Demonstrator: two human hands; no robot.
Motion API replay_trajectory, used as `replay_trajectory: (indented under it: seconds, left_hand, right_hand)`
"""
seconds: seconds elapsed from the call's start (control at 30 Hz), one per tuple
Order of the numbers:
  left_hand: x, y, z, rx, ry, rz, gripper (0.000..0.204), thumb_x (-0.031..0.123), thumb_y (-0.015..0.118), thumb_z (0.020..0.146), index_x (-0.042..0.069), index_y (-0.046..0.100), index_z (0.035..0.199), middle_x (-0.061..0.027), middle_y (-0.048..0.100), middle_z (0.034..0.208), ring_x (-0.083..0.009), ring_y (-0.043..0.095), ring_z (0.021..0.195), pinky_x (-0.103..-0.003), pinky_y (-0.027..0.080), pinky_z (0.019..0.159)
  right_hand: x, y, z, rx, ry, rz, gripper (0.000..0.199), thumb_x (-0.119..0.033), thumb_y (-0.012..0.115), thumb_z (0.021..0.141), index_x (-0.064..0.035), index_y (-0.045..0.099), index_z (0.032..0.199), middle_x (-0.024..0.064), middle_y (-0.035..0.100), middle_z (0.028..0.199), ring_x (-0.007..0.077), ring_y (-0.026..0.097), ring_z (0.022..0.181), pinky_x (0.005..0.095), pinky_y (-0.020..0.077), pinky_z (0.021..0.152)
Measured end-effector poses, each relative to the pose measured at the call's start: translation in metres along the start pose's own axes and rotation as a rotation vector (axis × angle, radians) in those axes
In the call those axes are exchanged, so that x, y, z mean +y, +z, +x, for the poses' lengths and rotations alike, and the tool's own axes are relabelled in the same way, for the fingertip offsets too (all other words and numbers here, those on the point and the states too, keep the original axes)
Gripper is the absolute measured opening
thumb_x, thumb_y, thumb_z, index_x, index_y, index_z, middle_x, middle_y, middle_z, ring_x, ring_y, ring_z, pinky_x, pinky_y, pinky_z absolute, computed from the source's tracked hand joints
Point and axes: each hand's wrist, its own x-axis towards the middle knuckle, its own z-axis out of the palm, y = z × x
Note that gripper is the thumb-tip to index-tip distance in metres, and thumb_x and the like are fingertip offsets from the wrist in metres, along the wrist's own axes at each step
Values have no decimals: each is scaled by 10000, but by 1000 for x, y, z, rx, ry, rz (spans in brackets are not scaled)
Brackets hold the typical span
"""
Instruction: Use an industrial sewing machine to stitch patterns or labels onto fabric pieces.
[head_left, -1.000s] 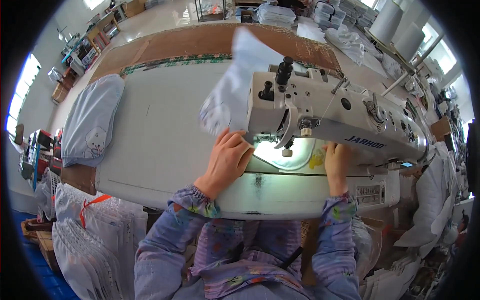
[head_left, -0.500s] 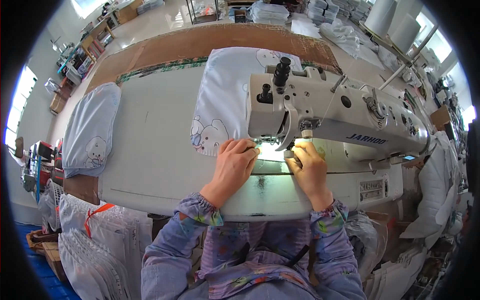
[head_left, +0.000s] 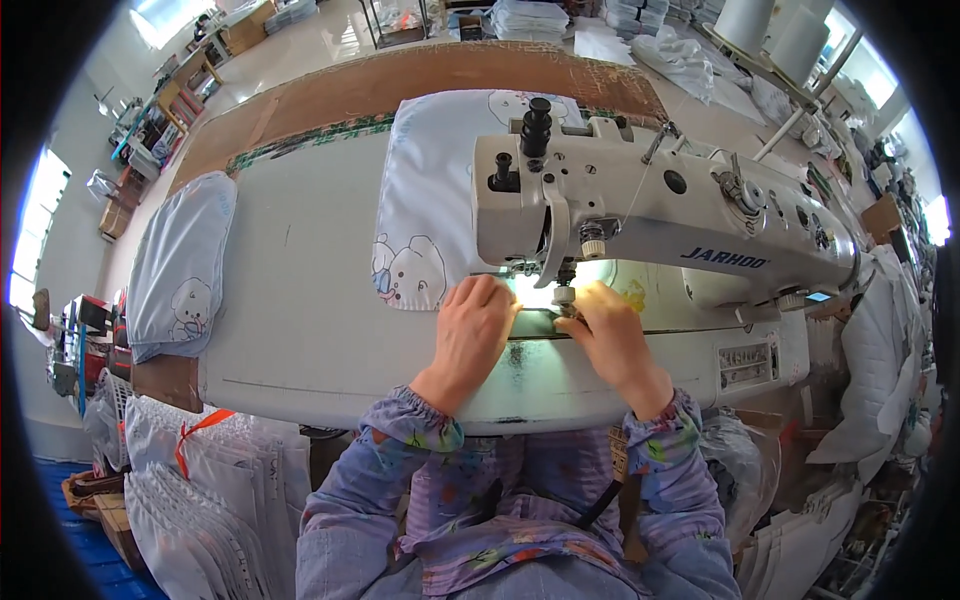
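Both my hands are at the needle area of a white sewing machine [head_left: 620, 200], in the bright glow of its lamp. My left hand [head_left: 470, 335] is closed, its fingers curled at the left side of the needle. Just right of the presser foot, my right hand [head_left: 618, 340] is closed too, thumb and fingers drawn together. What either hand pinches is hidden or too small to make out. Beyond my left hand lies a pale blue fabric panel [head_left: 425, 190] with a cartoon bear print, partly behind the machine head.
At the table's left edge lies a stack of similar printed fabric pieces [head_left: 187, 265]. White fabric bundles [head_left: 200, 500] hang below, tied with an orange strip [head_left: 200, 430]. Large thread cones [head_left: 740, 25] stand at the upper right. A brown board [head_left: 420, 70] borders the table's far side.
The head view has shifted slightly, so the machine appears farther left. My right hand has turned a little at the needle, its fingers reaching farther behind the presser foot area.
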Motion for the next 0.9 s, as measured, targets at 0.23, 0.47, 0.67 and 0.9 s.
replay_trajectory:
  seconds: [0.23,0.47,0.67,0.9]
  left_hand:
    - [-10,5,5,132,-87,-205,96,91,716,897,39,644,935,-98,619,958,-324,597,923,-425,497,796]
    - [-38,-13,7,420,-363,-5,136,35,651,921,31,660,1057,-179,561,1292,-375,554,1219,-511,439,1052]
    - [-22,-10,-6,-83,-130,-102,230,55,647,921,86,720,1137,-178,529,1383,-388,489,1385,-709,260,1163]
    - [-41,-2,13,-73,-105,-146,177,49,676,887,89,778,1026,-183,557,1358,-414,500,1381,-745,279,1132]
  right_hand:
    - [-9,25,22,-108,-23,-183,308,-290,742,909,-88,748,1142,164,656,746,385,656,733,475,514,652]
    - [6,20,2,118,26,-115,268,-176,769,877,-62,717,1114,160,655,887,382,656,801,459,507,682]
    - [11,14,-13,181,109,-63,273,-117,782,861,-47,690,1108,125,632,927,318,656,826,412,518,720]
    - [13,15,-11,195,114,-29,271,-102,787,862,-37,694,1108,123,655,947,294,664,823,385,525,720]
